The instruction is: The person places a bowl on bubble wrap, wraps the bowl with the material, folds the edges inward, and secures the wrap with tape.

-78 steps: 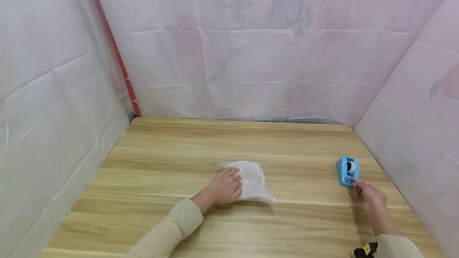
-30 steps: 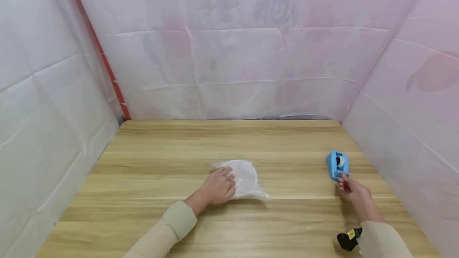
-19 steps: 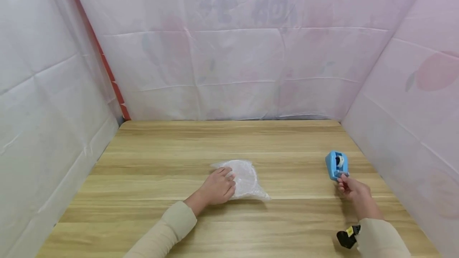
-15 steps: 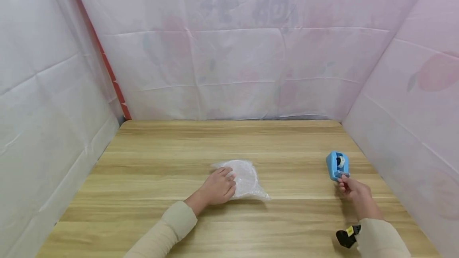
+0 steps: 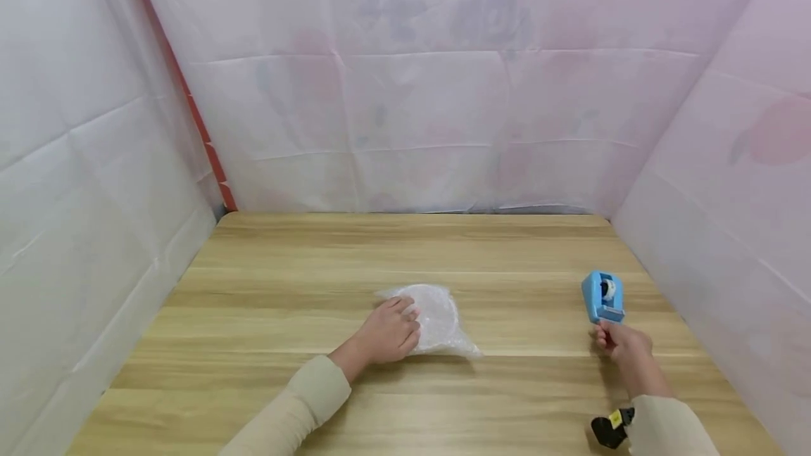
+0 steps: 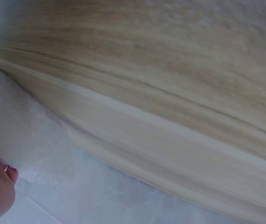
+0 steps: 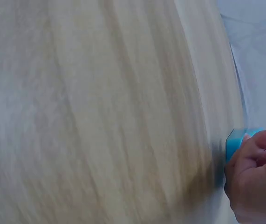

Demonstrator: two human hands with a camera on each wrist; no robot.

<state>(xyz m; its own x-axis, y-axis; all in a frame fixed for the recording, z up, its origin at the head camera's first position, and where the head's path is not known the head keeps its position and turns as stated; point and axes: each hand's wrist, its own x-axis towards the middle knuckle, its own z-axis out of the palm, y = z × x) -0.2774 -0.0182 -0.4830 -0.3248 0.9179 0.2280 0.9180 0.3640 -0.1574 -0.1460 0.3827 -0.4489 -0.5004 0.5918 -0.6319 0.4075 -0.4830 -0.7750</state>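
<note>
Near the middle of the table lies a flat bundle of clear bubble wrap (image 5: 437,319), with a round outline showing through it. My left hand (image 5: 388,333) holds the bundle down at its left side, fingers bent over it. In the left wrist view, a fingertip (image 6: 11,173) shows against the wrap (image 6: 25,126). Toward the right side stands a blue tape dispenser (image 5: 594,301) with a white-cored roll. Just in front of its cutter, my right hand (image 5: 624,343) pinches a short bit of clear tape between thumb and forefinger.
Under the right sleeve, a black device with a yellow label (image 5: 611,429) hangs at the wrist. The wood-grain table (image 5: 304,259) is enclosed by whitish plastic sheeting (image 5: 431,104) at the back and both sides.
My right hand has drawn back slightly from the dispenser's cutter toward me, fingers still pinched together. My left hand and the bubble wrap stay in place; the head view has shifted a little.
</note>
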